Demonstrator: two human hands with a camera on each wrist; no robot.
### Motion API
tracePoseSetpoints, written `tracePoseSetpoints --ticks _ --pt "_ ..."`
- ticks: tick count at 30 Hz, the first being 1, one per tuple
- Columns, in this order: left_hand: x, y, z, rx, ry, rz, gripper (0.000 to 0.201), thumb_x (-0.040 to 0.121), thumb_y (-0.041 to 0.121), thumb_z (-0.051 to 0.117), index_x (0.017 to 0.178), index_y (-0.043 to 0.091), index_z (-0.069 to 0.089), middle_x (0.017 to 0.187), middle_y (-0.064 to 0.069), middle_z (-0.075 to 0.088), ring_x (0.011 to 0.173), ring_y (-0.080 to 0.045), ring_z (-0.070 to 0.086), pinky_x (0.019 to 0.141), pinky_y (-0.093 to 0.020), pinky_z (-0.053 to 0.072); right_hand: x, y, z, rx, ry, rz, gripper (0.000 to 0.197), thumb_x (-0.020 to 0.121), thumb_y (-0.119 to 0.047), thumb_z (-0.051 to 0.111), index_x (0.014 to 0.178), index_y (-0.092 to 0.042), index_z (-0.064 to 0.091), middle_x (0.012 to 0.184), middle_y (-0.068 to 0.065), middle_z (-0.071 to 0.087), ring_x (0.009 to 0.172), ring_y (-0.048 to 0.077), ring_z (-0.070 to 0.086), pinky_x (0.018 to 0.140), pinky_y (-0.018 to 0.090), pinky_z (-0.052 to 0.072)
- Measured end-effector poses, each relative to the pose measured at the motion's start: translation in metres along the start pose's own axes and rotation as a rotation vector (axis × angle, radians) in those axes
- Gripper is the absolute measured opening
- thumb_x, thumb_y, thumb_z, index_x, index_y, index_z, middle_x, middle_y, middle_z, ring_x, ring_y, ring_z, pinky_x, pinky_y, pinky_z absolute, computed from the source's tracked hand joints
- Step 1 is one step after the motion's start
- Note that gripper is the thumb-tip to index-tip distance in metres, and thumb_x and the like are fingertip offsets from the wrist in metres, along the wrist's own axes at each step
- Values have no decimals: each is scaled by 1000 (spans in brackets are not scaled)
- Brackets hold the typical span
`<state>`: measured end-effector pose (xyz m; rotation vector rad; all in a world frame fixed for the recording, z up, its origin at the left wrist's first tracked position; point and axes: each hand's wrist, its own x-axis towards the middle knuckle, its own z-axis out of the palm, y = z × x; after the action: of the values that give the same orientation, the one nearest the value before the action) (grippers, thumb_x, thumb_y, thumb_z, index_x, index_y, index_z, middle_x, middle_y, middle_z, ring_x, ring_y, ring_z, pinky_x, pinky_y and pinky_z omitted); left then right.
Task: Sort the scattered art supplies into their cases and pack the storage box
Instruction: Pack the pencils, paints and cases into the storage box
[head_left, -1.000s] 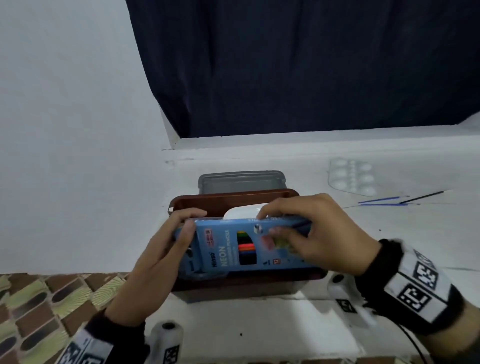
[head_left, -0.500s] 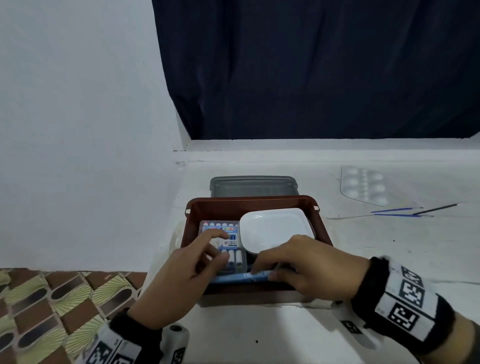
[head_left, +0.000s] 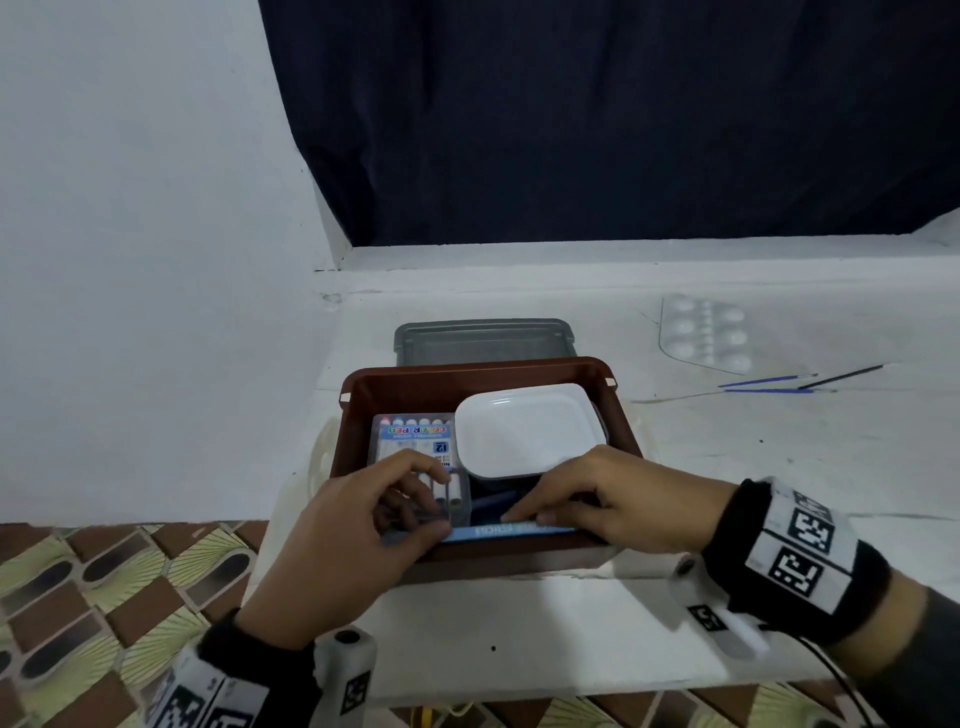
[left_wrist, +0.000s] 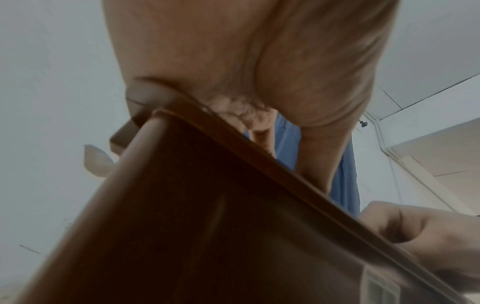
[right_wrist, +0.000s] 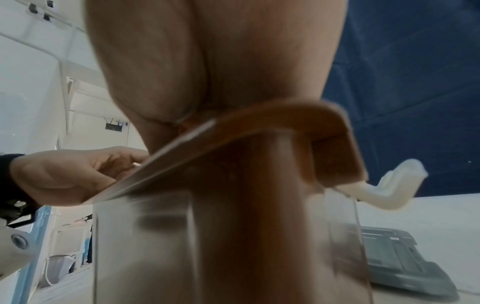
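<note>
The brown storage box (head_left: 483, 366) stands on the white ledge. It holds a clear colour pen case (head_left: 415, 434) at the left and a white lidded container (head_left: 530, 428) at the right. A blue pencil box (head_left: 511, 531) stands on its long edge against the near wall, with only its top edge showing. My left hand (head_left: 431, 514) pinches its left end; the left wrist view shows the blue pencil box (left_wrist: 288, 144) between thumb and fingers. My right hand (head_left: 524, 517) holds the right part, fingertips on the top edge and thumb hidden.
A grey lid (head_left: 483, 340) lies right behind the storage box. To the right on the ledge are a clear paint palette (head_left: 706, 332), thin blue brushes (head_left: 769, 384) and a black brush (head_left: 841, 376). A white wall rises at the left, and patterned floor tiles (head_left: 104, 582) lie below.
The blue pencil box was flat above the storage box; both hands turned it on edge and lowered it along the near wall, where it now sits deeper.
</note>
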<state>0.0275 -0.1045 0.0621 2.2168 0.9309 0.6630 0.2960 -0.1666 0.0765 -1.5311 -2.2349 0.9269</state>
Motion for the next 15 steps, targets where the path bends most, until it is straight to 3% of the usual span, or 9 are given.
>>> tracePoseSetpoints --ticks 3,6,10,15 --pt "-4 6 5 -19 7 63 34 81 13 79 104 33 64 89 16 70 89 -7 68 77 -12 51 -6 5 1 -4 85 -4 24 95 -35 64 117 -30 71 98 -14 72 88 6 66 80 33 53" --pt "-3 17 15 -46 34 133 27 84 16 75 105 29 66 92 17 69 96 -6 66 83 -12 50 -21 12 -7 -12 127 -60 22 91 -39 69 110 -29 74 97 -15 72 88 6 67 78 33 54" --pt "9 35 38 -156 84 121 23 89 14 72 107 26 66 92 8 69 88 -19 67 78 -27 54 -41 27 -25 18 244 -102 14 88 -26 74 102 -24 77 88 -16 71 79 6 68 73 24 53" --pt "35 75 81 -277 217 96 21 89 5 68 103 20 66 86 5 69 77 -16 67 73 -21 53 -68 60 -54 101 427 -145 8 90 -16 72 96 -18 77 81 -17 69 71 10 69 68 30 55"
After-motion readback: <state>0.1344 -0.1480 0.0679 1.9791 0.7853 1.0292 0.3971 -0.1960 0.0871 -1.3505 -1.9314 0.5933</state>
